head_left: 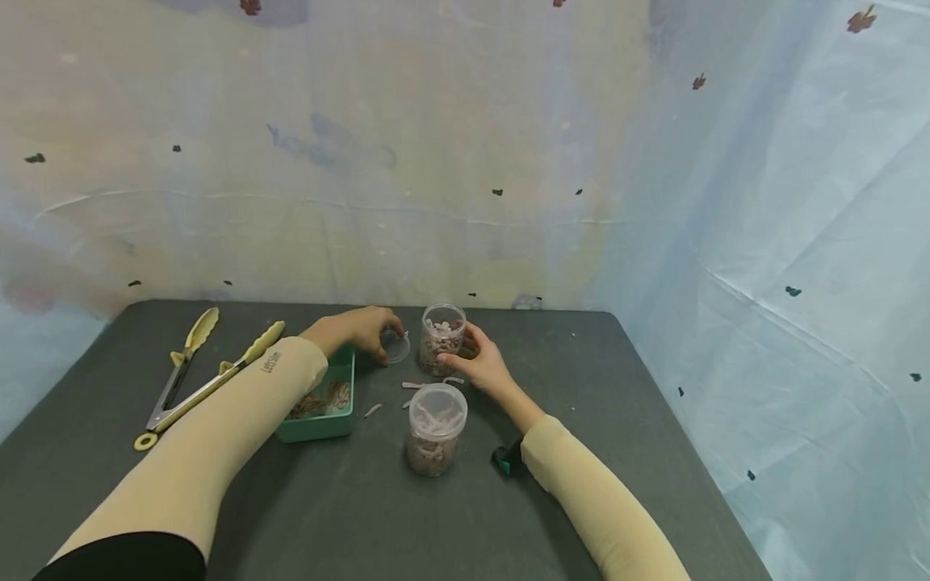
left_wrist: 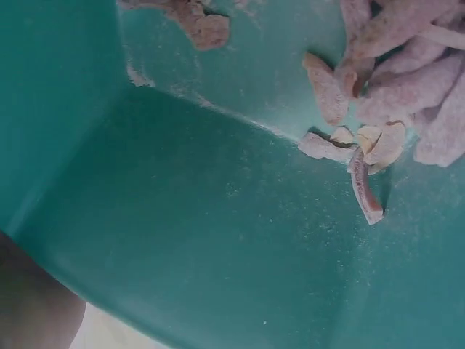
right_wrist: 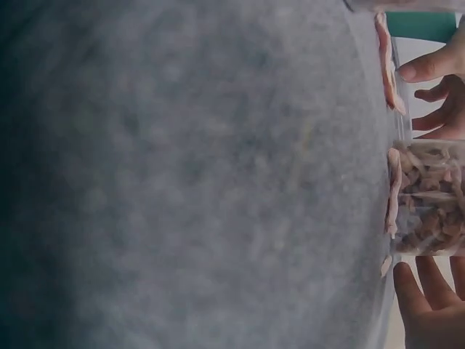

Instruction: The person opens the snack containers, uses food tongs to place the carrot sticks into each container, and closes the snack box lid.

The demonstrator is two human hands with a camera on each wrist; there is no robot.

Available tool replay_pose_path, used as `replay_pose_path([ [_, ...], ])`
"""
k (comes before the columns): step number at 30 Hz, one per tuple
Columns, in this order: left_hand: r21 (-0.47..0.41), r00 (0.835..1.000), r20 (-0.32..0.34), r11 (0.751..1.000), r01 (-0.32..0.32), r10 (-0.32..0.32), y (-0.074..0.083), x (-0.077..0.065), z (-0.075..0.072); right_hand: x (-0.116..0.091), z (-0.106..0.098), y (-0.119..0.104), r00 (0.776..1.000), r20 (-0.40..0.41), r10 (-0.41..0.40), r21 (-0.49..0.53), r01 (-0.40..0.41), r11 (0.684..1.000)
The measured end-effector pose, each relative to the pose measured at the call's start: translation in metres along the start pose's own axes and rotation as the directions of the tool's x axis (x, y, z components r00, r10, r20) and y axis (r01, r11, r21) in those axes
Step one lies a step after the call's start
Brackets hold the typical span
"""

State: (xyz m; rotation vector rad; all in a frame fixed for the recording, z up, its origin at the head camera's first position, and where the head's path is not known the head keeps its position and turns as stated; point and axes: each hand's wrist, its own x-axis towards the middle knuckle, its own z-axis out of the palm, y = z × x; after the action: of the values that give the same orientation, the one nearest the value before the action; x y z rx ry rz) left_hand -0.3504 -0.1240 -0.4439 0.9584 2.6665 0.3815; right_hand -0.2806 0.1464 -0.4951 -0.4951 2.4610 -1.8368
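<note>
My left hand (head_left: 366, 329) reaches over the green bin and pinches a clear round lid (head_left: 395, 349) on the far side. The right hand (head_left: 485, 363) holds an open clear jar (head_left: 441, 343) from its right, thumb in front and fingers farther back. Pale brownish, powder-dusted pieces fill much of this jar. In the right wrist view, the right hand's fingers (right_wrist: 430, 291) lie along the jar's side. A second clear jar (head_left: 434, 432), nearer me, contains similar pieces. The green bin (head_left: 314, 428) holds more dusted strips (left_wrist: 410, 80), seen close in the left wrist view.
Several loose strips (head_left: 373, 410) lie on the dark table (head_left: 349, 516) between the bin and the jars. Long tongs (head_left: 211, 386) with yellow tips lie spread at the left, partly behind my left sleeve. A patterned sheet (head_left: 436, 161) hangs behind the table.
</note>
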Motion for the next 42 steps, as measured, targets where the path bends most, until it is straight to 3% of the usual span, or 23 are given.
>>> replay_pose_path([
  [5,-0.013,1.000,-0.006,1.000,-0.005,0.005,-0.001,-0.003,-0.001,0.001,0.000,-0.002,1.000,-0.011,0.022,-0.052,-0.022,0.998],
  [10,-0.080,0.999,-0.025,0.997,0.021,-0.023,0.002,-0.008,-0.010,0.003,-0.001,-0.005,0.999,0.002,0.038,-0.091,-0.037,0.995],
  [15,-0.169,0.995,-0.101,0.986,0.007,-0.024,0.007,-0.015,-0.025,0.004,-0.002,-0.008,1.000,0.000,0.027,-0.117,-0.027,0.993],
  [22,-0.215,0.960,-0.279,0.974,-0.070,0.008,0.022,-0.027,-0.046,0.005,-0.005,-0.009,1.000,-0.005,0.015,-0.154,-0.016,0.988],
  [28,-0.244,0.940,-0.342,0.965,-0.091,0.002,0.045,-0.034,-0.058,0.006,-0.005,-0.007,1.000,-0.001,0.026,-0.172,-0.026,0.985],
  [33,-0.220,0.929,-0.369,0.967,-0.127,0.037,0.062,-0.029,-0.057,0.005,-0.004,-0.007,0.999,0.001,0.052,-0.186,-0.051,0.981],
  [42,-0.186,0.929,-0.354,0.966,-0.181,0.106,0.076,-0.010,-0.042,0.001,-0.005,-0.006,0.996,0.007,0.086,-0.206,-0.082,0.975],
])
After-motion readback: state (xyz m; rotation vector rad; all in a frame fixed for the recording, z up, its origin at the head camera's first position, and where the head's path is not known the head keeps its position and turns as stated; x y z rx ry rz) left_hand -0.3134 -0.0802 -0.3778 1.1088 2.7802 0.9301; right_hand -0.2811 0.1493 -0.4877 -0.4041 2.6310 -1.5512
